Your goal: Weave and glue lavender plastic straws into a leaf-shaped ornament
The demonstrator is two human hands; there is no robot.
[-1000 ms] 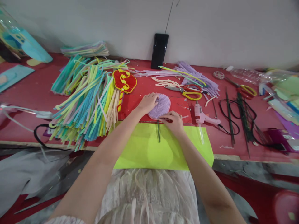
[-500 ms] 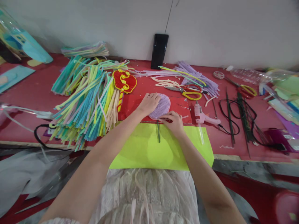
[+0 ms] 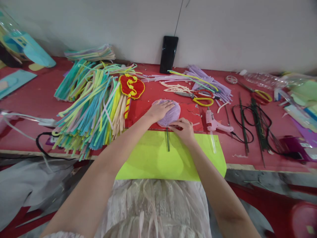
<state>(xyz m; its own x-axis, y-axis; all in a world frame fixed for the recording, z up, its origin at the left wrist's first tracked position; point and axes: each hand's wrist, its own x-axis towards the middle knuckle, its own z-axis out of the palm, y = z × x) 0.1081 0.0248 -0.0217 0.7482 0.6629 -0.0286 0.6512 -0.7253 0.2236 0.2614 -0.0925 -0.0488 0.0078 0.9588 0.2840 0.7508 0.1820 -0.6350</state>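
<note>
A purple fan-shaped piece made of pipe cleaners (image 3: 174, 112) lies on a red board (image 3: 138, 114), with thin dark stems (image 3: 168, 140) sticking out from its lower edge toward me. My left hand (image 3: 159, 110) rests flat across its left and upper part, fingers stretched out. At the lower right edge, near where the stems come out, my right hand (image 3: 184, 129) has its fingers pinched together. What exactly sits between those fingertips is partly hidden. A red and yellow pipe-cleaner piece (image 3: 132, 86) with a twisted handle lies to the upper left.
Bundles of coloured pipe cleaners (image 3: 91, 105) cover the left side; purple ones (image 3: 210, 82) lie behind. Yellow-handled scissors (image 3: 203, 100), a pink glue gun (image 3: 216, 124) and dark stem wires (image 3: 259, 122) are on the right. A phone (image 3: 169, 54) leans on the wall. Yellow-green felt (image 3: 146, 158) overhangs the front edge.
My left hand has flattened, its fingers spreading further over the purple piece. My right hand and the stems stay where they were.
</note>
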